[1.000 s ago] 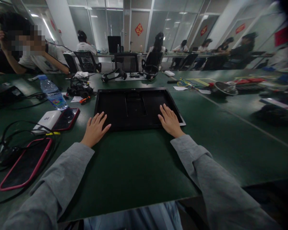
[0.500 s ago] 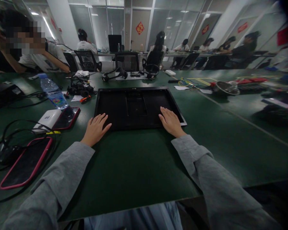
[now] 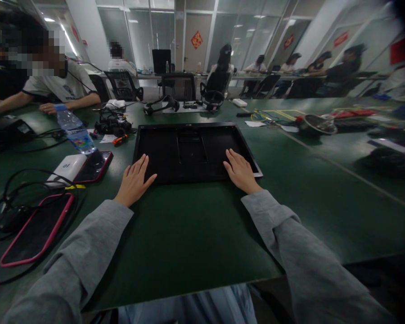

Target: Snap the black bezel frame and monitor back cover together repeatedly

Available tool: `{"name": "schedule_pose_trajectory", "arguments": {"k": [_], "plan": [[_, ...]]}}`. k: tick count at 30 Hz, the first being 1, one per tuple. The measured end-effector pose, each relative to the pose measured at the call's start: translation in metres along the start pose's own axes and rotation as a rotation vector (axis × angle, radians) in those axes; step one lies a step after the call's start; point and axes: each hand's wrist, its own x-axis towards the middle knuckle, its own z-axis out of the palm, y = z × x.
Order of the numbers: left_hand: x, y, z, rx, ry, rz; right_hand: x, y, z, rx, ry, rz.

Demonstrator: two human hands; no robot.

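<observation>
A black rectangular panel with a raised rim [image 3: 162, 155], like a monitor casing, lies flat on the green table [image 3: 189, 234]. A smaller rectangular recess shows in its middle. My left hand [image 3: 133, 180] rests at its near left corner, fingers stretched out and thumb pointing inward. Over the near right part lies my right hand [image 3: 241, 172], palm down with the fingers extended. Neither hand grips anything. Whether the palms press on the panel or only hover at its edge, I cannot tell.
Left of the panel are a water bottle [image 3: 74, 130], a white box [image 3: 65, 170], two red-edged phones [image 3: 38, 229] and black cables [image 3: 10, 193]. Headsets [image 3: 162, 105] lie behind it. Thin wires [image 3: 261, 116] and a metal bowl-shaped thing [image 3: 319, 123] stand to the right. A person [image 3: 67, 85] sits across the table.
The fingers of my left hand have straightened and shifted slightly forward. My right hand and the panel stay nearly still. The person at left has lowered their raised hands to the table.
</observation>
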Motion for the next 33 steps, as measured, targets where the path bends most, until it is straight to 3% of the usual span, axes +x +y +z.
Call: {"name": "schedule_pose_trajectory", "arguments": {"k": [4,18,25,33], "plan": [[-0.0005,-0.0006,0.0007,0.015,-0.006,0.002,-0.0002,0.0003,-0.0003,-0.001,0.041,0.003],[-0.0002,-0.0015,0.0015,0.039,-0.071,0.011,0.0005,0.0005,-0.0001,0.023,-0.032,-0.008],[-0.0007,0.0007,-0.0005,0.031,-0.024,0.001,-0.001,0.0023,0.0023,-0.013,0.088,0.0],[-0.0008,-0.0002,0.0004,0.041,-0.062,-0.016,0.0014,0.0013,-0.0019,-0.019,-0.036,0.003]]}}
